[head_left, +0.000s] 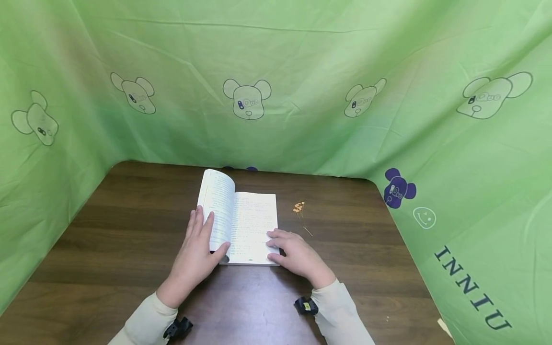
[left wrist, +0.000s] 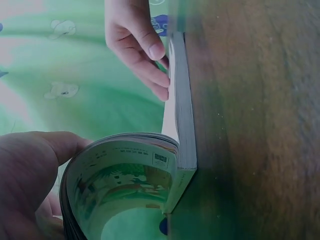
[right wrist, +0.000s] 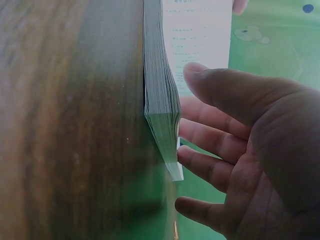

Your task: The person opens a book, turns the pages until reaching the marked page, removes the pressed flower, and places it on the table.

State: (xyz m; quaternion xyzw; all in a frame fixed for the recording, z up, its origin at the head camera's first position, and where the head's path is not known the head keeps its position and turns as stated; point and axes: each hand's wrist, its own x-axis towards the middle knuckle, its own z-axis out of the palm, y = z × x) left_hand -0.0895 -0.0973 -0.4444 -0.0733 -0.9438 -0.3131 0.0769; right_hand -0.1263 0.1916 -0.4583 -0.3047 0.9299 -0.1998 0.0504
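Observation:
A paperback book (head_left: 255,225) lies open on the table, its thicker right part flat. The left cover and pages (head_left: 219,206) stand raised and bowed; their outer side, with a picture and a small square code, faces the left wrist view. My left hand (head_left: 196,251) holds this raised part at its outer edge, thumb on one side and fingers on the other. My right hand (head_left: 297,251) rests its fairly straight, spread fingertips (right wrist: 197,70) on the right page near the outer edge. In the right wrist view the block of page edges (right wrist: 161,75) shows beside them.
A small dried flower sprig (head_left: 300,213) lies on the wooden table (head_left: 120,239), right of the book. Green cloth (head_left: 302,57) printed with bear heads hangs around the back and sides. Each wrist bears a black strap device (head_left: 306,305).

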